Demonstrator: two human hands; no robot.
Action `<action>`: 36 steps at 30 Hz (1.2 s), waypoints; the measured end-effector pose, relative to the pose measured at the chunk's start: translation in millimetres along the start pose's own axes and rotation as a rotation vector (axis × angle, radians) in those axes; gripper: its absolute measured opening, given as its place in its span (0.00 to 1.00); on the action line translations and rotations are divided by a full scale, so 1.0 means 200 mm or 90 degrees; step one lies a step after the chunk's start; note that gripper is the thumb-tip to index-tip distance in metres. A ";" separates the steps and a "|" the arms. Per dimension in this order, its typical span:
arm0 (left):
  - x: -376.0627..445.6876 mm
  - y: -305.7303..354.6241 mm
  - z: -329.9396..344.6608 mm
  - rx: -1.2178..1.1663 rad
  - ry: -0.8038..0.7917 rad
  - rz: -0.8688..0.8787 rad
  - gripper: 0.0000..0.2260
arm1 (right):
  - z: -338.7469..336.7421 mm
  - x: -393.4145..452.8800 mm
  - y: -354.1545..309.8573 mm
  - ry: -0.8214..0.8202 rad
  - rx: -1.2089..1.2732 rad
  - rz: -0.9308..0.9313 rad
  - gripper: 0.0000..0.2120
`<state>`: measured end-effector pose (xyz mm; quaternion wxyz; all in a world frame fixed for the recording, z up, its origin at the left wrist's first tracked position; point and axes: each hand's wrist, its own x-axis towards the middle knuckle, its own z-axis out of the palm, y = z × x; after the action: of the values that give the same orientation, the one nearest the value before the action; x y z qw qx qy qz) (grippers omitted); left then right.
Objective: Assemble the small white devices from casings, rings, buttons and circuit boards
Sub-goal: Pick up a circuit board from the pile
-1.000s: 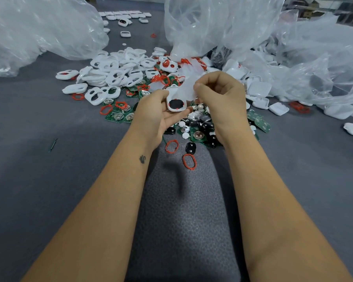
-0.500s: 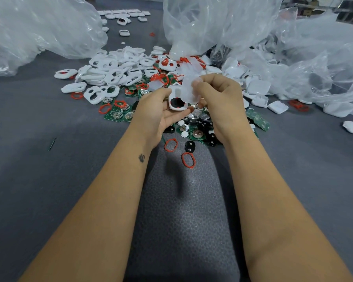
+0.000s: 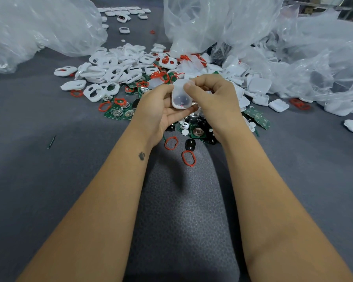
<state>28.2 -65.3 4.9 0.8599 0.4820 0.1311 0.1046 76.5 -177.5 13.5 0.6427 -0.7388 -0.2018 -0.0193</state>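
Grey work surface (image 3: 39, 180) littered with parts; left hand (image 3: 158, 110) and right hand (image 3: 214, 98) together grip one white casing (image 3: 180, 98).

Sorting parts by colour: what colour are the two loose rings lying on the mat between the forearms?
Red, both rings; clear in the head view.

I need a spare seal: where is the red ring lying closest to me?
In the head view, the red ring lies on the grey mat between the forearms, just below the black button.
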 end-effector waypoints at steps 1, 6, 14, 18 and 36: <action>0.00 0.00 0.00 0.001 -0.003 0.003 0.11 | 0.00 0.00 0.00 0.002 -0.003 -0.001 0.10; -0.01 0.00 0.00 0.008 -0.018 0.013 0.12 | 0.00 -0.01 -0.01 -0.006 -0.063 -0.040 0.11; -0.01 0.01 0.00 0.008 -0.010 0.012 0.10 | 0.00 -0.01 0.00 -0.021 -0.136 -0.109 0.09; -0.01 0.00 0.00 0.000 0.002 0.007 0.11 | 0.00 -0.01 0.00 -0.006 -0.103 -0.108 0.16; 0.01 -0.01 -0.01 0.034 0.019 0.046 0.05 | 0.00 0.02 0.04 0.111 -0.128 -0.072 0.07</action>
<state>29.5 -64.6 1.6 0.8405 0.5074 0.1296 0.1391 81.9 -177.9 7.1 0.5782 -0.7827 -0.1835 -0.1394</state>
